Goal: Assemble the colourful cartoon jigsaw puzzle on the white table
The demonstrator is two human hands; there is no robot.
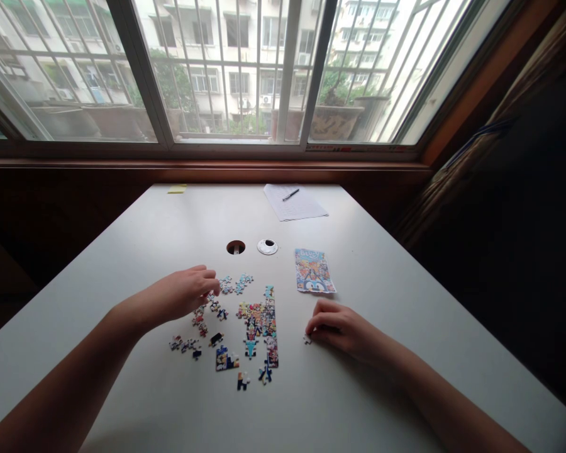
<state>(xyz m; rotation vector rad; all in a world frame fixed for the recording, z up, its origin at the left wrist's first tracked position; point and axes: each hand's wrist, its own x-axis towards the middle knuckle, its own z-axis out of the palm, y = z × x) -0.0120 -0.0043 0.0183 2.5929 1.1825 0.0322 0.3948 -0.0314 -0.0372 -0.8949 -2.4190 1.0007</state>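
Note:
A partly joined jigsaw puzzle (265, 319) lies in the middle of the white table (170, 415). My left hand (193, 290) is over the loose puzzle pieces left of it, fingers curled down; whatever is under the fingertips is hidden. Right of the puzzle, my right hand (336, 324) rests on the table, its fingertips closed on a small pale puzzle piece (307, 340). Several joined pieces form a dark blue corner section (225, 358) below left. More loose pieces (183, 344) lie at the left, and light blue ones (244, 283) farther back.
Behind my right hand is a picture sheet (314, 270) with a penguin. A round hole (236, 247) and its metal cover (267, 246) are farther back. Paper sheets (302, 207) with a pen (290, 195) and a yellow note (177, 189) lie near the window.

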